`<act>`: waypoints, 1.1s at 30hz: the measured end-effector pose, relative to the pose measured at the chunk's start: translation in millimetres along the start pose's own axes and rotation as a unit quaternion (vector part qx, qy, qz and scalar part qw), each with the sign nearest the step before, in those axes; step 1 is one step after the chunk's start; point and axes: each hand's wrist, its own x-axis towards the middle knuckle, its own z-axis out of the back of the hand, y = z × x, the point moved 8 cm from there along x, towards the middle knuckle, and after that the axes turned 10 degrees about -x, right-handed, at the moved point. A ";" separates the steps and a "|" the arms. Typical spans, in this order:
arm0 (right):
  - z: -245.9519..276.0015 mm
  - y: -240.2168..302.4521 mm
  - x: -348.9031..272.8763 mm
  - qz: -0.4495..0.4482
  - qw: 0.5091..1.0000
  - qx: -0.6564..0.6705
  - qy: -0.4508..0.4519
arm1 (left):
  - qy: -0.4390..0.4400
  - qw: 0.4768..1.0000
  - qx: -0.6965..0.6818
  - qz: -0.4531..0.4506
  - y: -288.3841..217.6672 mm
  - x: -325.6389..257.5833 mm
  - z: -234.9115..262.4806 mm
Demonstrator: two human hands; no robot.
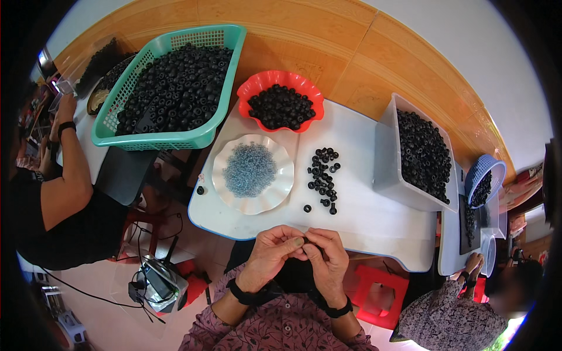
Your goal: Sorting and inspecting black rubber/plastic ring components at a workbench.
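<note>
My left hand (267, 257) and my right hand (328, 260) meet just in front of the table's near edge. Both are closed, fingertips pinched together around a small black part (306, 240), mostly covered by the fingers. Beyond them on the white table lies a loose group of small black ring-shaped parts (321, 175). To its left a white scalloped plate (221, 190) holds a heap of tiny clear bluish beads (250, 169). Behind the plate, a red wavy-rimmed bowl (244, 88) is filled with more black parts (281, 107).
A green basket (202, 139) of black parts stands at the back left, a translucent bin (383, 158) of them at the right. Co-workers sit on the left (64, 193) and right (453, 310). A red stool (380, 295) and cables (140, 286) are below.
</note>
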 end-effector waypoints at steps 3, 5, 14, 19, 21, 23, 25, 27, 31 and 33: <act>2.4 -4.6 2.3 -0.001 1.000 0.007 -0.004 | -0.008 1.000 0.009 -0.002 -0.6 0.6 -5.4; 4.2 -3.6 1.8 -0.008 1.000 0.018 -0.009 | -0.013 1.000 0.008 0.001 -0.4 -0.4 -7.0; 9.3 -3.1 -1.4 -0.023 0.999 0.042 -0.019 | -0.038 0.999 0.018 0.008 7.4 0.6 -11.9; 9.6 -12.5 -4.0 -0.055 0.996 0.070 -0.017 | -0.043 0.998 0.036 0.027 15.2 1.9 -11.3; 9.8 -13.2 -3.8 -0.049 0.996 0.073 -0.016 | -0.043 0.998 0.038 0.029 16.3 1.5 -11.4; 10.4 -18.2 -4.8 -0.055 0.995 0.078 -0.010 | -0.040 0.998 0.040 0.030 16.8 3.6 -11.3; 11.3 -25.7 -5.5 -0.063 0.994 0.084 -0.004 | -0.044 0.997 0.053 0.040 18.9 4.9 -9.7; 16.9 -35.7 -5.8 -0.080 0.994 0.073 -0.022 | -0.072 0.985 0.155 0.011 8.7 8.8 -9.3; 26.4 -44.9 -2.7 -0.135 0.985 0.091 -0.052 | -0.111 0.880 0.431 -0.163 -21.2 19.2 -10.5; 31.9 -53.6 -2.6 -0.159 0.979 0.098 -0.077 | -0.085 0.819 0.517 -0.234 -26.8 27.3 -17.6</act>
